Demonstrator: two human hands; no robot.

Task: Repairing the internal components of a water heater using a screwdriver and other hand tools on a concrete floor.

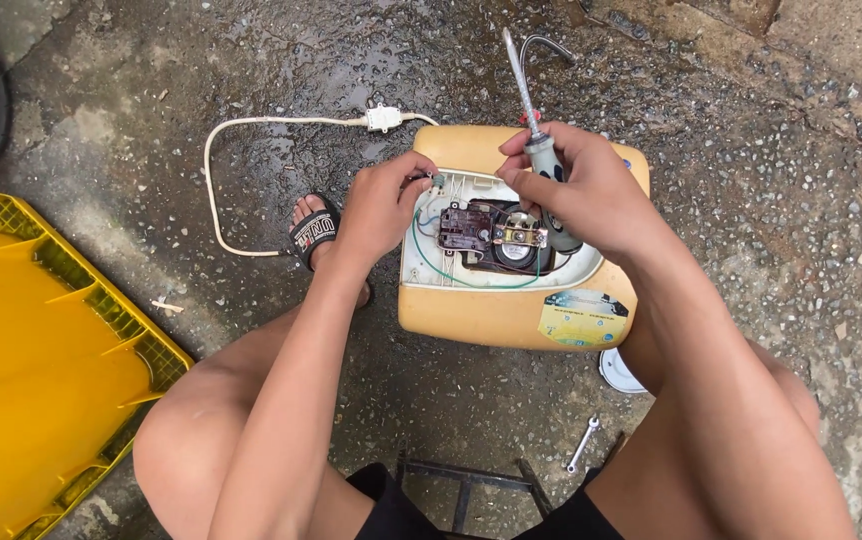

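A cream-yellow appliance housing (pixel 491 318) lies on wet concrete with its white inner cavity open, showing a dark switch block (pixel 463 225), a round metal part (pixel 519 238) and green wires. My left hand (pixel 383 207) pinches a small part at the cavity's upper left corner. My right hand (pixel 581 190) grips a grey-handled screwdriver (pixel 529 108), shaft pointing up and away, over the cavity's right side.
A white power cord (pixel 213 170) with a connector loops left of the housing. A yellow plastic crate (pixel 41 350) lies at left, a tyre at top left. A small wrench (pixel 582 443), a white lid and a metal stool frame (pixel 471 480) lie near my knees.
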